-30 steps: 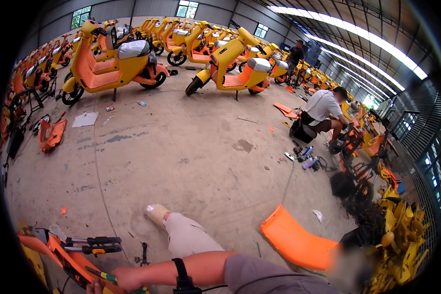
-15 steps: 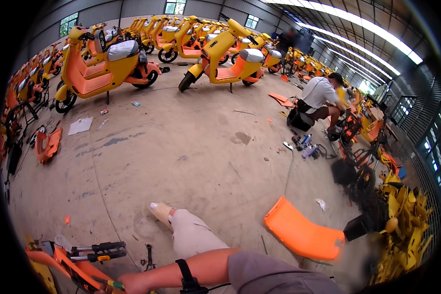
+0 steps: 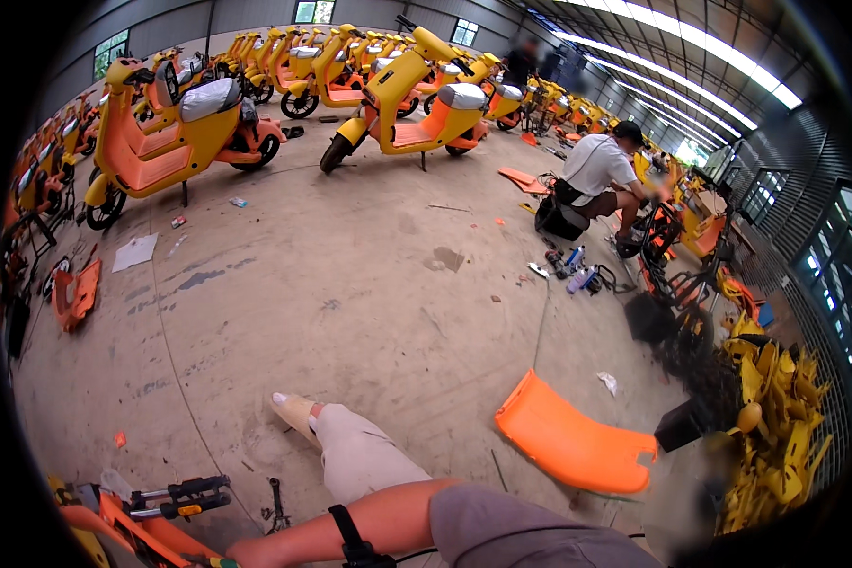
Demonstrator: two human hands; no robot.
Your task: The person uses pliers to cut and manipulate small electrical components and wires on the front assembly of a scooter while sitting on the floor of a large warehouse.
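The orange scooter (image 3: pixel 168 537) is at lower left, seemingly part-dismantled: its fork (image 3: pixel 199 486) shows no wheel, and what is left to do is unclear. The right hand (image 3: pixel 250 551) is beside it, grip cut off, so I cannot tell; the left hand is out of view. Rightward, 1 tool (image 3: pixel 276 502) and 1 panel (image 3: pixel 573 437) lie on the floor (image 3: pixel 379 312).

Orange scooter bodywork (image 3: pixel 172 537) slants across the frame's lower left; a green-tipped tool (image 3: pixel 224 562) barely shows at the bottom edge.
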